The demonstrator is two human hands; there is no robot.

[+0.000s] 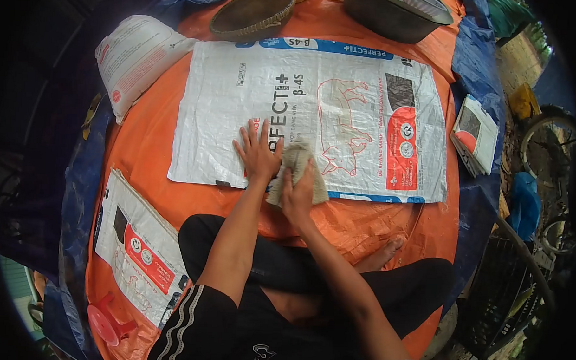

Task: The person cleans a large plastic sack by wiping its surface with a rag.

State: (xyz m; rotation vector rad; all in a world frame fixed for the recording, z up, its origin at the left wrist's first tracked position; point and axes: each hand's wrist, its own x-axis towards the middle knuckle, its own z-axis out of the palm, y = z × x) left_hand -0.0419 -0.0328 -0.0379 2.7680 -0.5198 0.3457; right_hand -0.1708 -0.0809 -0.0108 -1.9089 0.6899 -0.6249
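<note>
A flattened white feed sack [227,114], printed with a pig outline and red and blue panels, lies across the orange tarp [192,199] before me. My left hand [260,153] presses flat on the sack's lower left part, fingers spread. In my right hand [299,192] is a beige cloth [295,156], bunched up and laid over the sack's lower edge just beside my left hand. The hand hides part of the cloth, and the cloth covers some of the printing.
A stuffed white sack [143,61] stands at upper left, near a woven basket [252,17] and a dark basin [395,15]. Folded sacks [477,132] lie at right. More sacks [139,251] and a red plastic item [110,323] sit at lower left. Blue tarp [474,205] borders the orange one.
</note>
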